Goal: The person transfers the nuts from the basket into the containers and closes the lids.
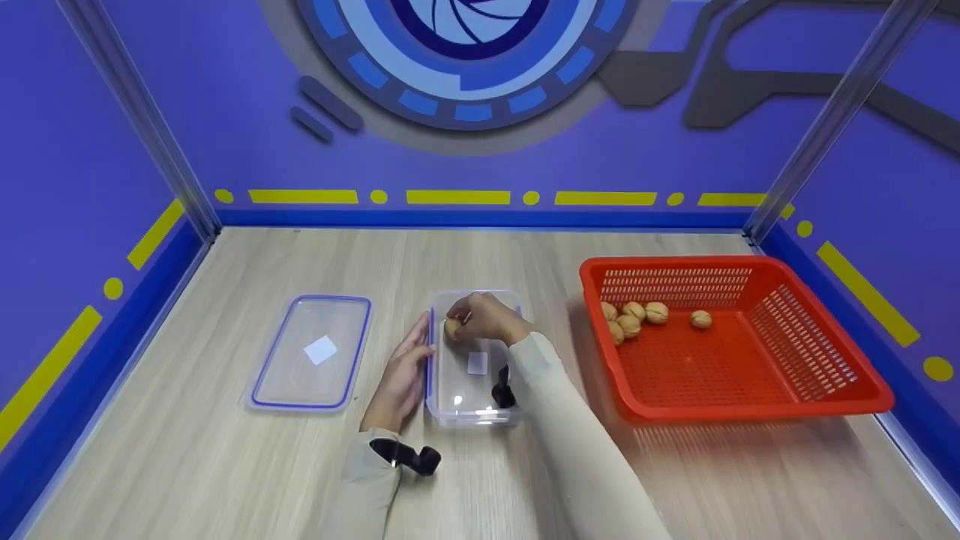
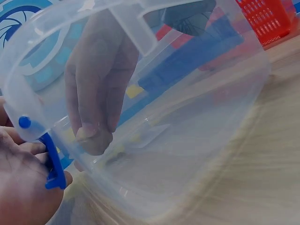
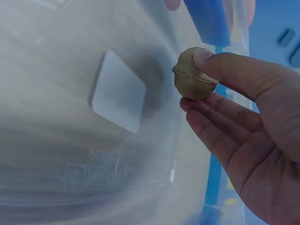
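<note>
Thumb and fingertips of my right hand (image 1: 480,315) pinch a walnut (image 3: 192,75) inside a clear plastic container (image 1: 457,409), near its far left part. Through the container wall, the left wrist view also shows the walnut held low, close over the bottom. My left hand (image 1: 401,375) rests along the container's left side, fingers extended and thumb at the rim. A blue clip (image 2: 55,164) hangs from the rim beside that hand. On the container's bottom shows a white square label (image 3: 119,93).
Left of the container lies a clear lid (image 1: 300,382) with a blue seal and a white label. A red basket (image 1: 750,412) stands at the right, with several walnuts (image 1: 656,313) toward its left and back. Blue panels (image 1: 480,169) wall in the table (image 1: 187,450).
</note>
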Tool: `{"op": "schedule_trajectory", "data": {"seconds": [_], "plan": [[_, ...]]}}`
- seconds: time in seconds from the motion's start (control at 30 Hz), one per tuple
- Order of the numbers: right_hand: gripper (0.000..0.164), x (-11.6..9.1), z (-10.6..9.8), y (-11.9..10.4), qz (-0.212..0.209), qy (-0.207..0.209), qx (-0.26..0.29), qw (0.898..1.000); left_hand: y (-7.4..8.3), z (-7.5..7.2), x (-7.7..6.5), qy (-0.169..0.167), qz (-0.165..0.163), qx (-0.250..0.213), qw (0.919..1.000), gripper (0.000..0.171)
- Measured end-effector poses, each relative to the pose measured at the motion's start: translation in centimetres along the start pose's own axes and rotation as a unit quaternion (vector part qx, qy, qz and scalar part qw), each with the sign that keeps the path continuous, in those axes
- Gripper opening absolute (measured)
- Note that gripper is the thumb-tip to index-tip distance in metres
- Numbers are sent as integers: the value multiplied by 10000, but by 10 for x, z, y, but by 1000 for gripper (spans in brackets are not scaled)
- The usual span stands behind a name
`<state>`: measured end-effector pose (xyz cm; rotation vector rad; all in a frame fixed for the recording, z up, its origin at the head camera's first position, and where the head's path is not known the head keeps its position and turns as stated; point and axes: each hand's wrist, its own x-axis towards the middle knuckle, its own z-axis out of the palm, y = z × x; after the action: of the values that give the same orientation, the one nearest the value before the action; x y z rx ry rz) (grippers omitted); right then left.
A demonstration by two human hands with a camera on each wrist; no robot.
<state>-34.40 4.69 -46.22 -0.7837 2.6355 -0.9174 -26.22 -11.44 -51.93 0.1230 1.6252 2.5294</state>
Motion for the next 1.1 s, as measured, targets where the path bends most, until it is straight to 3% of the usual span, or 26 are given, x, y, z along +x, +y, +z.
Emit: {"op": "schedule_trajectory", "data": {"seconds": [0.23, 0.63, 1.1], "plan": [[36, -2, 3, 0, 187, -157, 74, 9997, 0, 1, 0, 23, -23, -56, 10000, 69], [42, -9, -9, -5, 336, -159, -46, 9993, 1, 1, 0, 138, -45, -169, 9998, 69], [42, -18, -46, -14, 50, 22, -367, 9993, 0, -1, 0, -26, -79, -134, 9999, 69]]}}
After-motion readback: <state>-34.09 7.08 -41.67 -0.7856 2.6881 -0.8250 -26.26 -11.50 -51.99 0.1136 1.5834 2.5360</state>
